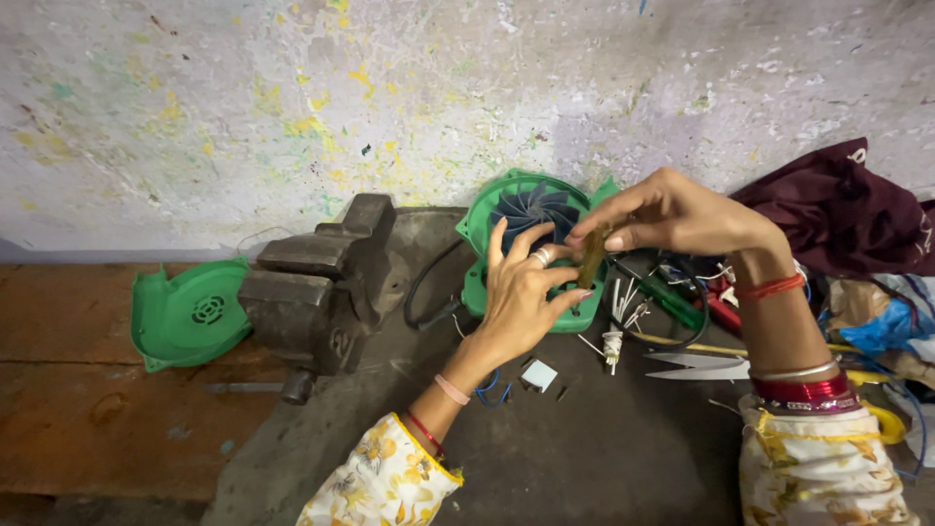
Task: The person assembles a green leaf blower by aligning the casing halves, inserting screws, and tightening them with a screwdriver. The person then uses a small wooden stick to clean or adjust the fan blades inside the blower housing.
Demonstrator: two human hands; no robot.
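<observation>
My left hand (pixel 521 297) and my right hand (pixel 672 212) both pinch a small brownish strip (pixel 592 255), held upright above the bench. My right fingertips grip its top and my left thumb and fingers hold its lower part. Just behind the hands lies a green plastic blower housing (pixel 487 219) with a dark blue fan wheel (pixel 532 206) inside. A black cable (pixel 429 287) runs from the housing toward the vise.
A heavy grey bench vise (pixel 326 282) stands left of the hands, with a green blower cover (pixel 185 317) beyond it. Scissors (pixel 696 366), a green-handled screwdriver (pixel 672 302), wires, small white parts and a dark red cloth (pixel 847 209) crowd the right side. A paint-flecked wall stands behind.
</observation>
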